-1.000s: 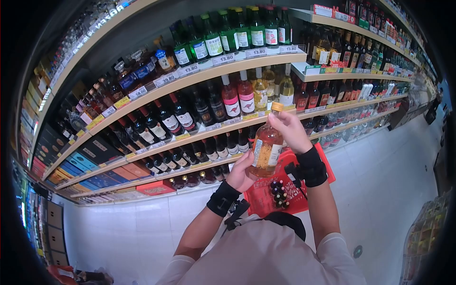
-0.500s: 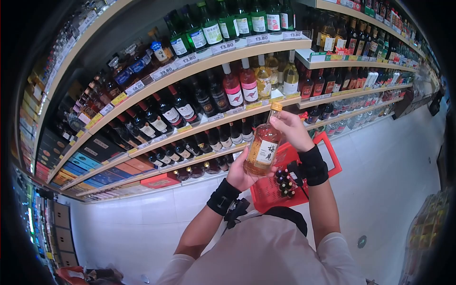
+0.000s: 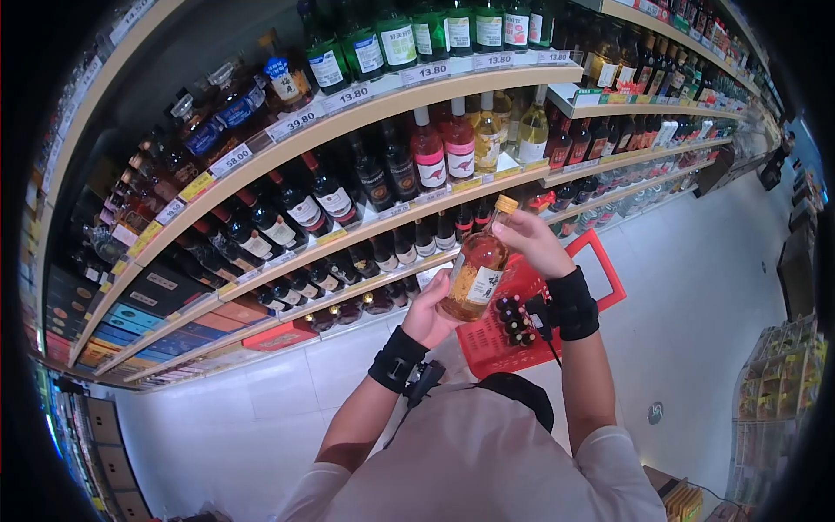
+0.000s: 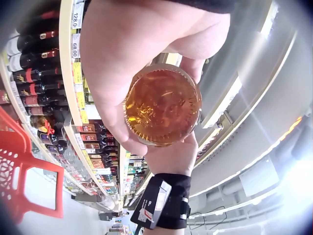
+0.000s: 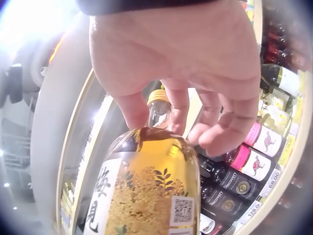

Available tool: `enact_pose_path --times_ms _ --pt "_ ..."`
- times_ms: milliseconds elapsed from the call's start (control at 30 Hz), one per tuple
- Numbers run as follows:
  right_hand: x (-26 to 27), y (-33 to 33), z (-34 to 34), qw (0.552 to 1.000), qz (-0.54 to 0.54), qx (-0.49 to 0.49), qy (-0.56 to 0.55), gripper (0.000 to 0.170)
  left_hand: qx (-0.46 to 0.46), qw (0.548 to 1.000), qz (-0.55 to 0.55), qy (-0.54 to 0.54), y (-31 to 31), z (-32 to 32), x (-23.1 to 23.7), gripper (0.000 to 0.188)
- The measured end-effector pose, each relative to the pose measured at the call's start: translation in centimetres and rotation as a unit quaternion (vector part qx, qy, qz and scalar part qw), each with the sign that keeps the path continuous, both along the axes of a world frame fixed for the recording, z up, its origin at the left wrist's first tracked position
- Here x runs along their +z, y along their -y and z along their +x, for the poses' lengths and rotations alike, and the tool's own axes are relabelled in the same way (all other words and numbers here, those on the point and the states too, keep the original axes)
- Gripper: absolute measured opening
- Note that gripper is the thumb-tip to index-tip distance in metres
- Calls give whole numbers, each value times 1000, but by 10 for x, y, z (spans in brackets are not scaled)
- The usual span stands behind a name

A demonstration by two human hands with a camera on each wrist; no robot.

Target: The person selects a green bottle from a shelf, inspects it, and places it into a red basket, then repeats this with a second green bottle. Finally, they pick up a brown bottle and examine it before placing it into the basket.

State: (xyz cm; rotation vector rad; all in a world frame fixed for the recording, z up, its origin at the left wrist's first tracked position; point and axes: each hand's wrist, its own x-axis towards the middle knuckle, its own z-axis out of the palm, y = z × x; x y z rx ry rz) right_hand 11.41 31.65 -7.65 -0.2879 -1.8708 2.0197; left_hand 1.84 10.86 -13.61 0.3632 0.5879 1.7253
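A glass bottle of amber liquor (image 3: 474,274) with a gold cap and a white label is held in front of the body, tilted, its neck pointing up and to the right. My left hand (image 3: 428,315) grips its lower part; in the left wrist view the round glass base of the bottle (image 4: 164,105) shows between thumb and fingers. At the neck, my right hand (image 3: 535,245) pinches just below the cap. The right wrist view shows the bottle's side (image 5: 151,183) with gold flower print and a QR code, the other right-hand fingers (image 5: 230,122) curled loosely beside it.
A red shopping basket (image 3: 474,346) with several small dark-capped bottles (image 3: 515,322) is below the hands. Ahead, curved shelves hold green bottles (image 3: 400,39), pink-labelled bottles (image 3: 429,157) and dark wine bottles (image 3: 330,196). Stacked goods (image 3: 783,370) stand at the far right on the pale floor.
The bottle has turned in my hands so its white front label faces the head camera. Both hands have kept hold of it, while the head view has shifted slightly.
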Motion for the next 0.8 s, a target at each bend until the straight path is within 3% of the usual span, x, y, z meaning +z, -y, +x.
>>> enact_pose_path --times_ms 133,233,333,567,667,800 --pt "2 8 -5 996 -1 3 86 28 -22 1000 -9 13 13 -25 -12 50" --pt "3 27 -14 997 -27 -26 68 25 -40 998 -44 27 24 -43 -27 50" --pt "-2 37 -20 995 12 -45 89 24 -29 997 -62 36 29 -55 -39 48" --pt "-18 48 -15 987 -12 -56 153 23 -43 996 -58 -46 40 -75 -56 48" --pt "-15 55 -9 977 44 -58 199 18 -67 994 -72 -56 42 -80 -62 47" --pt "-14 52 7 972 38 -47 227 14 -105 991 -82 21 42 -70 -58 46"
